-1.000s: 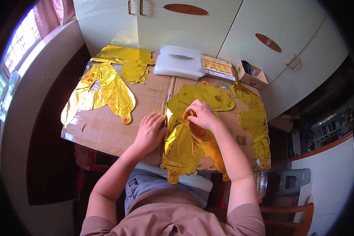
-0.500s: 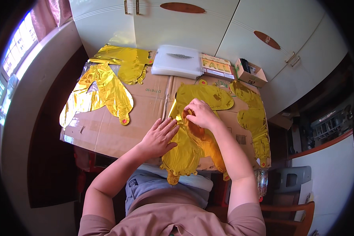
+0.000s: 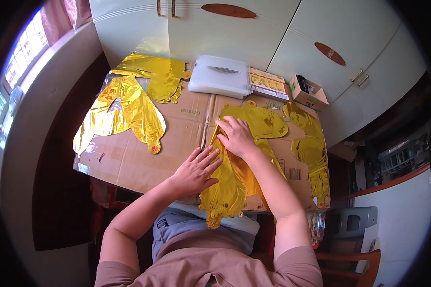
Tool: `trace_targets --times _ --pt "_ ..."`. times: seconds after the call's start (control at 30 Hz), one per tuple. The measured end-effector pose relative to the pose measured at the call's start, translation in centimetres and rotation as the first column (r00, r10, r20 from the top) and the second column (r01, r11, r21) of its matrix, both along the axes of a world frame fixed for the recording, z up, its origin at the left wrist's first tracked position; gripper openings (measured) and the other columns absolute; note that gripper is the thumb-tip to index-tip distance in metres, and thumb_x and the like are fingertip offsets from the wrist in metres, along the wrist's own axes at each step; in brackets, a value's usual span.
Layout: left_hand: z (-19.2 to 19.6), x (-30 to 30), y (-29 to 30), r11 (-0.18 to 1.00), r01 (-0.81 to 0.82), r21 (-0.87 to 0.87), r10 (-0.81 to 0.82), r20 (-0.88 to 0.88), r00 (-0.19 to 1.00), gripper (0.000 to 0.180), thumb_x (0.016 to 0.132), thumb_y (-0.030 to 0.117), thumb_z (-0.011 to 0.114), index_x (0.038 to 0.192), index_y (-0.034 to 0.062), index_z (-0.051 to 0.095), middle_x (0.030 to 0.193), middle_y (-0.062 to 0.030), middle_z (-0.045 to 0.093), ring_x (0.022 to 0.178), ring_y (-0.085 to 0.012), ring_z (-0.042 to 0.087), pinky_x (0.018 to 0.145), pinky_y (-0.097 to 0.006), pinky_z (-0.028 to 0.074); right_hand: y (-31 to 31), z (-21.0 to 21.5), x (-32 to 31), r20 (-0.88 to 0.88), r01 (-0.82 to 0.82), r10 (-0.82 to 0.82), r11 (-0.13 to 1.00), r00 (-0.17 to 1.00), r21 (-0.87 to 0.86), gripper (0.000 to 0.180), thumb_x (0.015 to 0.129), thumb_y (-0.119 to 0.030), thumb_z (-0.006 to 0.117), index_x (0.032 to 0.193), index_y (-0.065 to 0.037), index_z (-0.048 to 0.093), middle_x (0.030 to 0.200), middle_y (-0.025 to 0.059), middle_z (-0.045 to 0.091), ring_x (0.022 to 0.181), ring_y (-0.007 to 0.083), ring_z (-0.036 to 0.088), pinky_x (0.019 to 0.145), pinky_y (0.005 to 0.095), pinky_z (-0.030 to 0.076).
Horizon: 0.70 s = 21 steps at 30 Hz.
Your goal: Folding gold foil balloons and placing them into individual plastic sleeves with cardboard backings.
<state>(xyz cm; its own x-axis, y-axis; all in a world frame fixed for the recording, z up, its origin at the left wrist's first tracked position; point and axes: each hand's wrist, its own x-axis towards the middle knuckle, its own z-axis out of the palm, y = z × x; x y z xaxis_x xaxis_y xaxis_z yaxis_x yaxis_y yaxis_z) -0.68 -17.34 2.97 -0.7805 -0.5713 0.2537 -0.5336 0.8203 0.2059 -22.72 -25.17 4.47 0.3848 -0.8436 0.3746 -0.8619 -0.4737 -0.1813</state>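
A flat gold foil balloon (image 3: 222, 191) lies partly folded in front of me, its knobbly near end hanging over the table edge. My left hand (image 3: 196, 170) rests flat on its left side, fingers stretched and spread. Farther up, my right hand (image 3: 235, 136) lies on the folded foil with fingers extended, pressing near its upper left edge. Under my right forearm an orange-gold fold of the foil shows in part. Just beyond my right hand spreads another part of gold foil (image 3: 263, 119); whether it belongs to the same balloon is hard to tell.
Flat cardboard (image 3: 143, 167) covers the table. More gold foil balloons lie left (image 3: 143, 117), far left (image 3: 163, 71) and right (image 3: 309, 148). Along the back stand a stack of clear plastic sleeves (image 3: 218, 79), a printed box (image 3: 268, 83) and a small open carton (image 3: 309, 93). White cabinets rise behind.
My right hand has moved slightly up and left, going from pinching a raised orange-gold flap to lying over the foil. The flap now lies flatter. My left hand stays nearly in place.
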Motion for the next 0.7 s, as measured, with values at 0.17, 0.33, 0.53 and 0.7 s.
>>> trace_targets --times 0.17,0.33,0.53,0.7 --pt "0.0 0.1 0.1 1.0 0.0 0.008 0.0 -0.002 1.0 0.068 0.095 0.048 0.059 0.15 0.0101 0.044 0.157 -0.0174 0.037 0.148 -0.0357 0.03 0.121 -0.054 0.02 -0.4 -0.3 -0.3 -0.101 -0.018 0.014 0.999 0.995 -0.039 0.034 0.09 -0.028 0.066 0.122 -0.014 0.069 0.13 0.0095 0.062 0.114 0.0297 0.057 0.1 0.0436 0.043" --pt "0.2 0.1 0.1 0.999 0.014 0.033 -0.014 -0.009 1.0 0.069 0.096 0.047 0.057 0.151 0.0104 0.042 0.157 -0.0183 0.037 0.148 -0.035 0.03 0.121 -0.054 0.02 -0.8 -0.6 -0.2 0.022 -0.03 0.03 0.999 0.999 0.02 0.03 0.092 -0.025 0.066 0.118 -0.013 0.072 0.125 0.0093 0.064 0.113 0.0299 0.058 0.1 0.0429 0.046" --pt "0.1 0.4 -0.2 1.0 0.027 0.017 -0.026 -0.028 0.999 0.062 0.096 0.037 0.058 0.148 0.0077 0.043 0.155 -0.0184 0.039 0.147 -0.0342 0.033 0.12 -0.053 0.022 -1.3 -1.0 -0.4 -0.014 -0.051 0.051 0.999 0.999 -0.013 0.031 0.091 -0.026 0.066 0.118 -0.011 0.069 0.122 0.0079 0.064 0.111 0.0303 0.057 0.098 0.0444 0.044" --pt "-0.1 0.3 -0.3 1.0 0.015 0.004 -0.015 -0.042 0.999 0.058 0.093 0.031 0.062 0.142 0.0035 0.047 0.153 -0.0183 0.043 0.145 -0.0332 0.037 0.12 -0.052 0.024 -1.8 -1.3 -0.2 -0.006 -0.023 0.023 0.999 1.0 -0.027 0.032 0.09 -0.024 0.068 0.119 -0.01 0.068 0.124 0.0094 0.062 0.112 0.0306 0.056 0.098 0.0446 0.044"
